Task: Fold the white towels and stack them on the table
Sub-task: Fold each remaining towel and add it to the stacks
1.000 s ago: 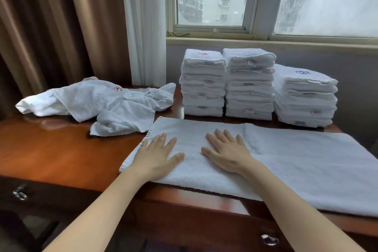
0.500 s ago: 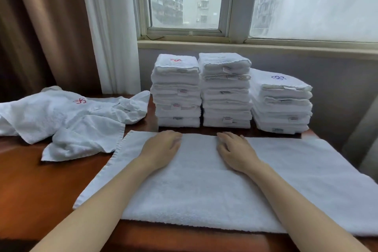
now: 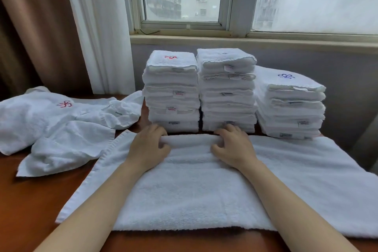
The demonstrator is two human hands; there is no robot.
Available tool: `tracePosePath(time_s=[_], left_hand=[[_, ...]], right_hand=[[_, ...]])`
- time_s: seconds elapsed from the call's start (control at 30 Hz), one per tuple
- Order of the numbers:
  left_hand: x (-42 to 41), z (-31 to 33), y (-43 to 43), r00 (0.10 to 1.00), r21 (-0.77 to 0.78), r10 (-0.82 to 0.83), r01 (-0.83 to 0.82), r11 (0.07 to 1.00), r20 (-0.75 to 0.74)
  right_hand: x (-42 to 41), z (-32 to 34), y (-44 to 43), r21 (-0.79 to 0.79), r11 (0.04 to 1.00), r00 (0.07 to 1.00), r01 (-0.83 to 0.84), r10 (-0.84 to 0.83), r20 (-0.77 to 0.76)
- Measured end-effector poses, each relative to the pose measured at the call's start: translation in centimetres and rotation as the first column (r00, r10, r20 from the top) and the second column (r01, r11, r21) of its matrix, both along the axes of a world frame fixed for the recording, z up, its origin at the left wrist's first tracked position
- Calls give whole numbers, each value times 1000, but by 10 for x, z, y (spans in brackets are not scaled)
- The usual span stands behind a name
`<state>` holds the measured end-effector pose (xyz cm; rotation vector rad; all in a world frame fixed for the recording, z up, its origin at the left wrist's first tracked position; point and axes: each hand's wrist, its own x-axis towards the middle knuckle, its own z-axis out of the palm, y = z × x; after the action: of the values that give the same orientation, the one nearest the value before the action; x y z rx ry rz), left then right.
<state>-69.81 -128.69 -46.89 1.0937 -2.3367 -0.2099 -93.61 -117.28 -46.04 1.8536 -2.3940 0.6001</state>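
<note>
A white towel (image 3: 190, 188) lies spread flat across the wooden table (image 3: 30, 200) in front of me. My left hand (image 3: 148, 147) and my right hand (image 3: 233, 147) both grip its far edge, fingers curled over it and thumbs under, so the edge bulges up into a small roll between them. Right behind the hands stand three stacks of folded white towels: a left stack (image 3: 171, 90) with a red emblem, a middle stack (image 3: 227, 88), and a lower right stack (image 3: 290, 104) with a blue emblem.
A heap of unfolded white towels (image 3: 57, 125) lies at the left of the table. Behind are a window sill (image 3: 245, 40), a white curtain (image 3: 98, 26) and a brown curtain (image 3: 30, 26). The flat towel's right end reaches toward the table's right edge.
Both hands slid from the towel's middle to its far edge and curled round it, lifting the edge into a roll. The view moved closer to the stacks.
</note>
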Motion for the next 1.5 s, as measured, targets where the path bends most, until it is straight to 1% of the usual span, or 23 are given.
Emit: tracePosePath(time_s=[0.07,0.13,0.2,0.27,0.4,0.53,0.63,0.7,0.8,0.9,1.0,1.07,1.13,1.2,1.27,1.3,1.33,1.4,1.43,1.5], left_hand=[[1,4,2,998,-35,-25,23,999,-54],[2,7,5,994,-69,-13,5,998,-106],[3,11,10,990,-125,3,-20,992,-139],[7,16,16,991,-201,2,-28,979,-130],[23,30,25,998,-336,0,-22,942,-64],[45,44,41,999,-398,-12,-10,917,-53],[63,46,62,997,-436,-60,37,899,-39],[75,42,78,997,-444,-71,57,894,-14],[90,30,102,998,-429,-67,61,901,0],[102,21,119,999,-380,-50,53,924,18],[112,12,132,997,-255,-6,25,967,77],[120,8,140,998,-154,21,-11,988,65],[126,6,145,998,-101,38,-33,994,40],[125,9,147,994,-81,101,-98,992,36],[116,13,148,977,-112,206,-198,974,61],[109,14,150,972,-149,227,-216,965,60],[100,13,153,976,-173,213,-204,964,34],[82,13,162,993,-128,115,-114,985,-1],[75,9,165,998,-77,62,-60,995,27],[64,1,166,981,18,13,-17,1000,194]], right_hand=[[-1,0,-1,-87,996,1000,-16,16,4],[-1,0,-1,-163,986,1000,-26,28,10],[-1,1,2,-193,981,1000,-25,28,13],[-2,5,8,-219,976,1000,-2,5,13],[-3,17,27,-339,940,999,29,-18,35],[6,36,51,-501,865,999,-8,23,25],[16,42,74,-554,830,998,-64,60,-26],[23,38,91,-543,833,994,-107,88,-61],[34,29,116,-490,862,991,-128,100,-83],[42,22,140,-440,880,983,-179,139,-123],[47,15,161,-332,922,978,-200,170,-118],[49,10,173,-214,959,983,-184,174,-67],[49,8,178,-137,976,985,-171,172,-5],[49,9,176,-136,981,991,-137,137,-9],[54,12,170,-168,980,992,-106,93,-87],[56,12,167,-194,975,989,-108,85,-125],[58,12,165,-210,970,985,-125,95,-146],[61,8,162,-176,968,977,-179,153,-149],[62,5,160,-122,972,974,-200,184,-130],[63,-4,154,20,978,975,-208,209,-79]])
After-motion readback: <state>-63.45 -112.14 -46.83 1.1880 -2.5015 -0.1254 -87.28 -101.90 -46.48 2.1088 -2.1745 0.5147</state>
